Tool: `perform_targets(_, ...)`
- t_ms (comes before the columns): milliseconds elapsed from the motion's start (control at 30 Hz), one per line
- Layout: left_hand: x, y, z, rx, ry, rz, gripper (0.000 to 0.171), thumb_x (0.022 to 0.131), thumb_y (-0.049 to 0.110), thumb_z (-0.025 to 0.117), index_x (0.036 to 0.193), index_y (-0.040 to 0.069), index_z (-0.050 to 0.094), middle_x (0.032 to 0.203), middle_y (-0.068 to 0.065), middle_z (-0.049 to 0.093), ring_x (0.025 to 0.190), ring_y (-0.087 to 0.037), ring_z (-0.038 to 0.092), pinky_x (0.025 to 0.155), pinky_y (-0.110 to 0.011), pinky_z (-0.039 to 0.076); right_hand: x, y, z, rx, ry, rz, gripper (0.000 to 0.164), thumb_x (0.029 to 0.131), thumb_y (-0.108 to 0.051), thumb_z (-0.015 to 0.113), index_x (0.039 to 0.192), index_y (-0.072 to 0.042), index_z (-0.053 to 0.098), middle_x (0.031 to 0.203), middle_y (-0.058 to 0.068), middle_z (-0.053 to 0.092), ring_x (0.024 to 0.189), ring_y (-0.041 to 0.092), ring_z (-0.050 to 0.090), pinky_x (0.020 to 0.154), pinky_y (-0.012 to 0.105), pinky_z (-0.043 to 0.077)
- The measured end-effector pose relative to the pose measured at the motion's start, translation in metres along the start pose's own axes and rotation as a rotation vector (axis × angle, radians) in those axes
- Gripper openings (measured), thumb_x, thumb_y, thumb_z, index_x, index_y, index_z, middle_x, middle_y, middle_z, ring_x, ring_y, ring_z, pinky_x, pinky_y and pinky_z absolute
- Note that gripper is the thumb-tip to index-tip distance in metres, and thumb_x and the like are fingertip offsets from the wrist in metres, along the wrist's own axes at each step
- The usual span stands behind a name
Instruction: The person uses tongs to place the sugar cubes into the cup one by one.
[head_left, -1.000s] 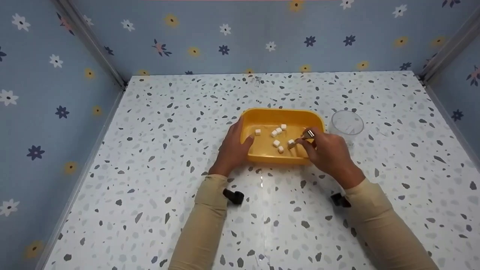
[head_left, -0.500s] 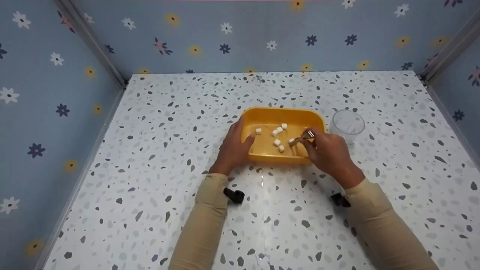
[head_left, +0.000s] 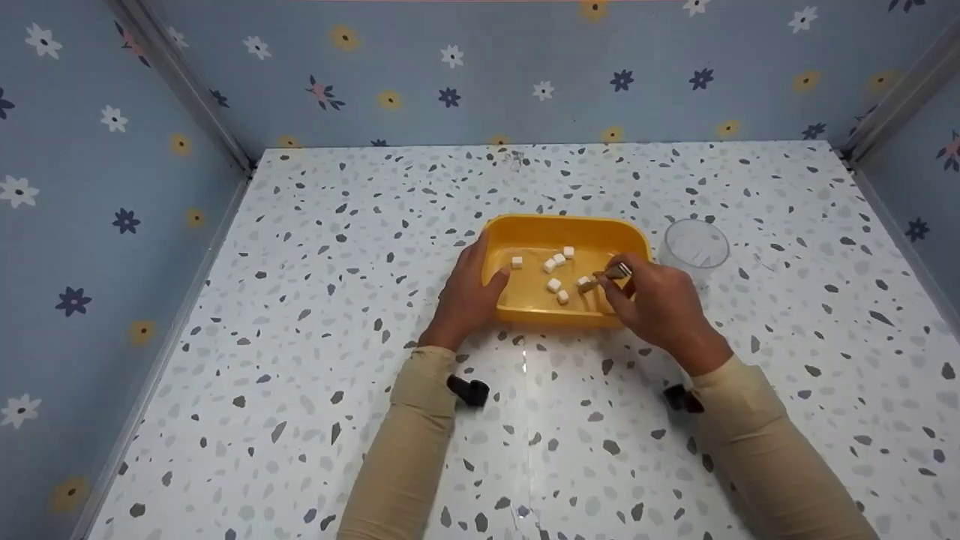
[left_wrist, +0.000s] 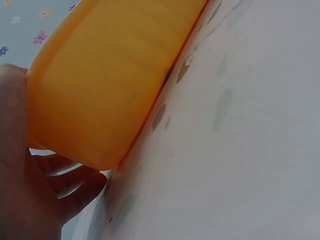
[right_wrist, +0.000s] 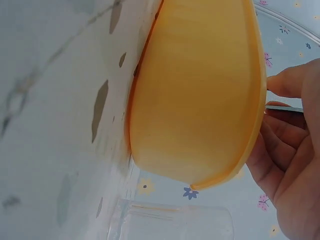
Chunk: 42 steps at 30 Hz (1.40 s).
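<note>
Barely shifted since the earlier frame, the small metal tool (head_left: 619,271) was pinched between the right hand's (head_left: 664,304) thumb and fingers, its lower end against or just beside a white cube (head_left: 584,282) inside the yellow tub (head_left: 555,318). The left hand (head_left: 466,294) gripped the tub's left end.

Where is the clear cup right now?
In the head view, the clear cup stands on the speckled table, just right of the yellow tray and beyond the right hand. The right wrist view shows it along the bottom edge.
</note>
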<state>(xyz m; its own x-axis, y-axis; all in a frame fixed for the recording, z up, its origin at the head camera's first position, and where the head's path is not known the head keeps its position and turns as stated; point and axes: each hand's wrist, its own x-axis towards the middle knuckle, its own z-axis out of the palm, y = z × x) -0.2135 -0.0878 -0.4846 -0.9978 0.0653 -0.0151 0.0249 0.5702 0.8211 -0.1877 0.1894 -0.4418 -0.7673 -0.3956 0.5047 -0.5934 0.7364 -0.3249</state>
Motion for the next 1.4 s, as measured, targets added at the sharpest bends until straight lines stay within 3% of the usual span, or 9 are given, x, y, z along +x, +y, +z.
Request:
perform_targets(367, 0.0004, -0.0001, 0.0001, -0.006, 0.005, 0.007, 0.072, 0.100, 0.038, 0.051, 0.162, 0.025, 0.017, 0.162, -0.001, 0.029, 0.141, -0.019, 0.037, 0.116, -0.038, 0.029, -0.0011, 0.0004, 0.0032, 0.021, -0.038, 0.001, 0.025, 0.088, -0.014, 0.076, 0.108, -0.003, 0.067, 0.088, 0.009, 0.072, 0.065, 0.022, 0.066, 0.055, 0.033, 0.054)
perform_targets(767, 0.0018, -0.0012, 0.0008, 0.004, 0.006, 0.010, 0.072, 0.100, 0.039, 0.050, 0.163, 0.026, 0.017, 0.161, -0.001, 0.030, 0.139, -0.019, 0.039, 0.115, -0.038, 0.031, -0.0001, -0.0020, 0.0002, 0.024, -0.073, 0.050, 0.020, 0.088, -0.014, 0.074, 0.103, -0.003, 0.069, 0.085, 0.010, 0.072, 0.065, 0.021, 0.065, 0.057, 0.033, 0.055)
perform_targets(1067, 0.0002, -0.0013, 0.0010, 0.000, -0.005, -0.013, 0.073, 0.100, 0.040, 0.050, 0.163, 0.026, 0.015, 0.162, 0.000, 0.028, 0.143, -0.019, 0.035, 0.116, -0.038, 0.028, -0.0012, -0.0009, 0.0030, 0.039, -0.071, 0.070, 0.014, 0.087, -0.012, 0.073, 0.096, -0.003, 0.068, 0.080, 0.009, 0.072, 0.061, 0.017, 0.062, 0.053, 0.029, 0.052)
perform_targets(1400, 0.0003, -0.0006, 0.0012, 0.002, -0.005, -0.010, 0.073, 0.100, 0.039, 0.050, 0.163, 0.026, 0.015, 0.163, -0.001, 0.027, 0.144, -0.021, 0.034, 0.117, -0.039, 0.028, -0.0025, 0.0020, 0.0058, 0.056, -0.045, 0.046, 0.014, 0.089, -0.010, 0.071, 0.100, -0.002, 0.068, 0.084, 0.010, 0.073, 0.062, 0.016, 0.065, 0.051, 0.028, 0.052)
